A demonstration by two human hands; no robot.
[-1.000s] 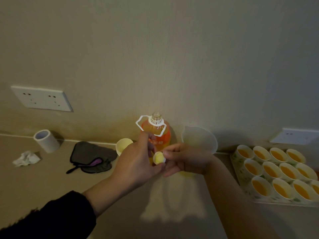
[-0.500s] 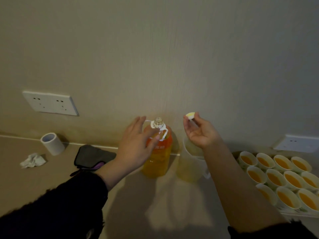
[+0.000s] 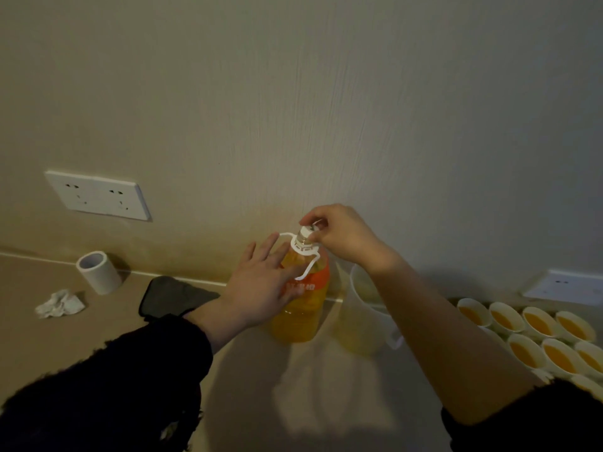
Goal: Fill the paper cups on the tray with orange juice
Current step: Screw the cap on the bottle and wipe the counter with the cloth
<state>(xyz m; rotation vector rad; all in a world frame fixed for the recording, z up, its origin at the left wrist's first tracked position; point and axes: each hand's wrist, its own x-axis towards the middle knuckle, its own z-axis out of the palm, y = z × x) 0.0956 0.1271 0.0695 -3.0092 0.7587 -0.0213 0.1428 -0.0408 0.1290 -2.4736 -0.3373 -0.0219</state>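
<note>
Bottle (image 3: 301,308): orange juice inside, upright on the table (image 3: 81,337), close to the wall; white carry loop round the neck.
Cap (image 3: 306,230): white, sitting on the bottle's mouth; cannot tell whether it is screwed down.
Right grip (image 3: 342,238): at the bottle's top, coming in from the right; thumb and fingertips pinch the cap.
Left grip (image 3: 261,285): fingers straight and spread, laid flat against the bottle's left shoulder at the top of the orange label; nothing held.
Cap vs grips: inside the right pinch; left grip sits lower, on the bottle's left flank.
Paper cups (image 3: 538,324): rows at the table's far right, orange juice showing in each; well apart from both grips, beyond the right forearm.
Jug (image 3: 362,318): translucent, just right of the bottle, partly behind the right forearm.
Table, left side: tape roll (image 3: 98,272) by the wall, crumpled tissue (image 3: 60,303) near it, dark pouch (image 3: 173,296) behind the left wrist.
Wall: white socket plate (image 3: 98,195) at left.
</note>
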